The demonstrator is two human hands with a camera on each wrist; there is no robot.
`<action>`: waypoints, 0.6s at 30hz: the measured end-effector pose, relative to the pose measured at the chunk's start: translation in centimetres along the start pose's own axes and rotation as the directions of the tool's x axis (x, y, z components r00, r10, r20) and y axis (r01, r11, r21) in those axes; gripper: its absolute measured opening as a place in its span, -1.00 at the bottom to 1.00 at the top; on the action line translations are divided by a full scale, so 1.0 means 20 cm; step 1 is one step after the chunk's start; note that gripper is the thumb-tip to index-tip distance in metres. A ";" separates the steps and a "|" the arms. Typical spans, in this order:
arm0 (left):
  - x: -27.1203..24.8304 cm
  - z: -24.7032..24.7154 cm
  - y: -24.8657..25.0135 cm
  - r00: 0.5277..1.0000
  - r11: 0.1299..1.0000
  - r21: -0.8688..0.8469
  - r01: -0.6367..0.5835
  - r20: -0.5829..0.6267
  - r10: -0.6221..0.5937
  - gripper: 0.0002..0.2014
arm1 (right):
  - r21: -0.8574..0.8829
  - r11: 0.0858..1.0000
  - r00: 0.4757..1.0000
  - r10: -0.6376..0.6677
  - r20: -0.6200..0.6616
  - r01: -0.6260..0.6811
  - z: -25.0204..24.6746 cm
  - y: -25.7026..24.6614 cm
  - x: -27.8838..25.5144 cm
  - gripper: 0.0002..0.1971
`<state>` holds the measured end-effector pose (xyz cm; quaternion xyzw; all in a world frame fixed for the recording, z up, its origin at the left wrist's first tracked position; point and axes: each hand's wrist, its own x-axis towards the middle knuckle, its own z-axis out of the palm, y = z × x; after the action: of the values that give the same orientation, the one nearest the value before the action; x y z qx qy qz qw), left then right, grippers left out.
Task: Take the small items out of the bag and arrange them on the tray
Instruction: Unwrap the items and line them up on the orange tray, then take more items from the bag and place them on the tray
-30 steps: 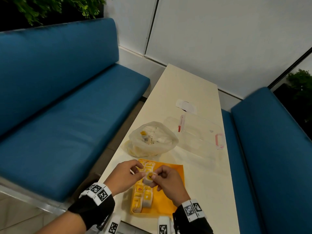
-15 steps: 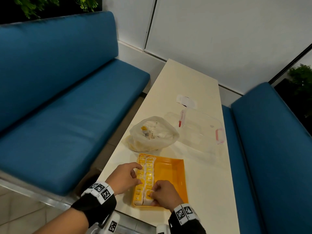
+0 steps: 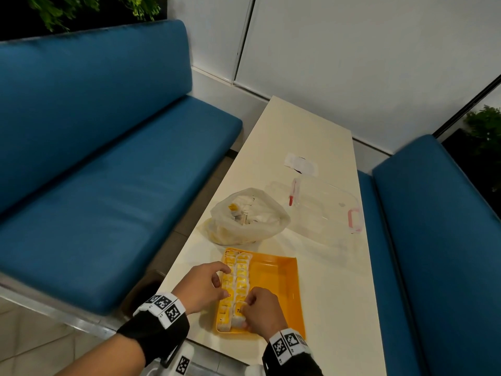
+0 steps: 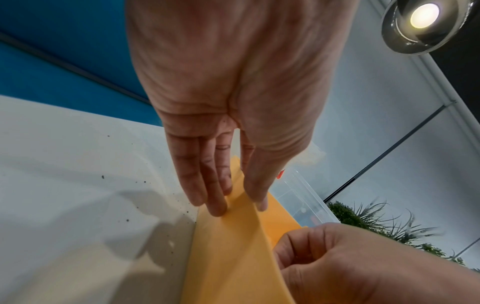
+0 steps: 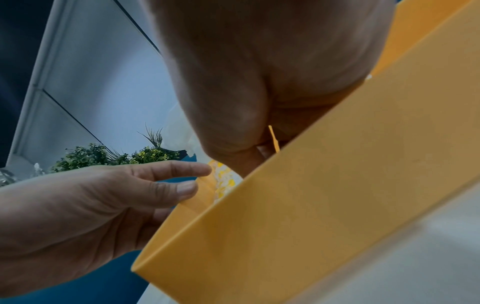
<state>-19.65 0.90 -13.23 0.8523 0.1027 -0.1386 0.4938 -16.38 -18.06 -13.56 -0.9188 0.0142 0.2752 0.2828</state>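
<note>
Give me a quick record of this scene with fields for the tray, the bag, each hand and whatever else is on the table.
tray: orange tray at the table's near end, two rows of small packets along its left side, right side bare
bag: plastic bag beyond the tray, open, packets still inside
left hand: left hand rests on the tray's left wall, fingers fairly straight
right hand: right hand pinches a packet in the near end of the second row
other: clear lidded container, table

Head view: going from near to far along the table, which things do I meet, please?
Orange tray → plastic bag → clear plastic lid with pink clips → white paper.
</note>
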 end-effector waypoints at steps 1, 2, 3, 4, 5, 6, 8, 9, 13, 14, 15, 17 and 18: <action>0.00 0.00 0.00 1.000 1.000 0.004 0.000 0.001 0.000 -0.54 | -0.010 1.000 1.000 -0.005 -0.002 0.005 0.00 0.00 0.00 -0.82; 0.00 0.00 0.00 1.000 1.000 0.006 0.000 0.001 0.000 -0.54 | -0.018 1.000 1.000 -0.005 0.001 0.005 0.00 0.00 0.00 -0.82; 0.00 0.00 0.00 1.000 1.000 0.005 0.000 0.002 0.000 -0.53 | -0.024 1.000 1.000 -0.004 0.007 0.004 0.00 0.00 0.00 -0.83; 0.00 0.00 0.00 1.000 1.000 0.004 0.000 0.003 -0.001 -0.53 | -0.024 1.000 1.000 0.003 0.013 -0.002 0.00 0.00 0.00 -0.83; 0.00 0.00 0.00 1.000 1.000 0.006 0.002 0.006 -0.002 -0.53 | -0.020 1.000 1.000 0.003 0.017 -0.003 0.00 0.00 -0.01 -0.84; 0.00 0.00 0.00 1.000 1.000 0.008 0.001 0.009 -0.001 -0.53 | -0.018 1.000 1.000 0.005 0.022 -0.005 0.00 0.00 -0.01 -0.84; 0.00 0.00 0.00 1.000 1.000 0.008 0.000 0.014 0.000 -0.54 | -0.015 1.000 1.000 0.014 0.025 -0.014 -0.01 0.00 -0.01 -0.85; 0.00 -0.01 0.00 1.000 1.000 0.007 -0.001 0.015 0.001 -0.54 | -0.010 1.000 1.000 0.017 0.025 -0.016 -0.01 0.00 -0.01 -0.84; -0.01 -0.02 0.01 0.999 1.000 0.023 -0.001 0.032 0.000 -0.55 | -0.019 1.000 1.000 0.011 0.023 -0.011 -0.02 0.01 -0.01 -0.76; -0.02 -0.03 0.02 0.999 1.000 0.029 -0.003 0.043 0.001 -0.57 | -0.018 1.000 1.000 0.008 0.025 -0.007 -0.03 0.01 -0.01 -0.75; -0.02 -0.04 0.04 0.999 0.999 0.036 -0.006 0.044 0.004 -0.60 | -0.014 1.000 1.000 0.003 0.020 -0.002 -0.04 0.01 -0.01 -0.74; -0.04 -0.09 0.11 0.999 0.998 0.053 -0.018 -0.033 0.020 -0.76 | 0.001 1.000 0.999 -0.026 -0.021 0.026 -0.10 -0.01 -0.02 -0.75; -0.04 -0.12 0.15 0.994 0.997 0.069 -0.037 -0.098 0.044 -0.85 | 0.018 0.999 0.997 -0.050 -0.062 0.052 -0.13 -0.03 -0.02 -0.77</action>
<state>-19.09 1.46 -9.31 0.8762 0.1050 -0.0895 0.4617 -15.27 -18.96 -11.16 -0.9240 0.0021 0.2394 0.2982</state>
